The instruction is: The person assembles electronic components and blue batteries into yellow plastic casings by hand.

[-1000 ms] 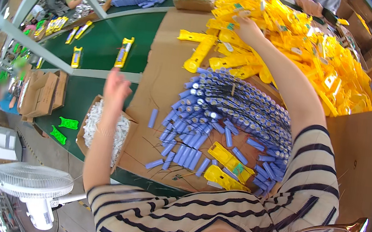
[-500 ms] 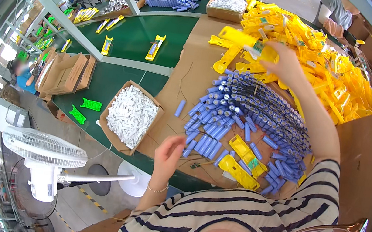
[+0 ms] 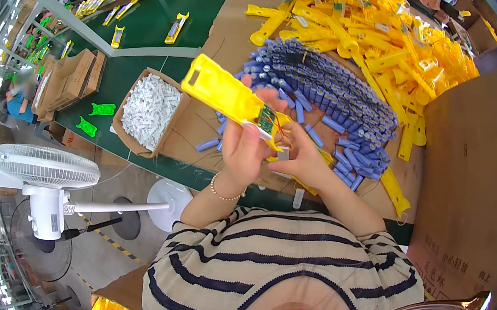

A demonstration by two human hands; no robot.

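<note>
My left hand (image 3: 244,152) is closed around a long yellow plastic casing (image 3: 222,92), tilted up to the left above the table. A small green circuit board (image 3: 267,118) with thin red and dark wires sits in the casing's near end. Close beside that end is my right hand (image 3: 307,163), its index finger near the wires and its thumb apart from it. Under and around the right hand, more yellow plastic and whitish pieces show only in part. Blue cylindrical battery cells (image 3: 338,91) lie in a dense heap just beyond both hands.
Behind the cells rises a big pile of yellow casings (image 3: 378,31). A carton of small white parts (image 3: 151,108) stands at left, near two green frames (image 3: 102,109). A metal rail (image 3: 149,53) crosses the green bench. A white fan (image 3: 49,166) stands lower left; a tall cardboard panel (image 3: 474,159) is at right.
My right hand has come back from the yellow pile to in front of me with the casing. My left hand now holds that casing. The whole view has shifted.
</note>
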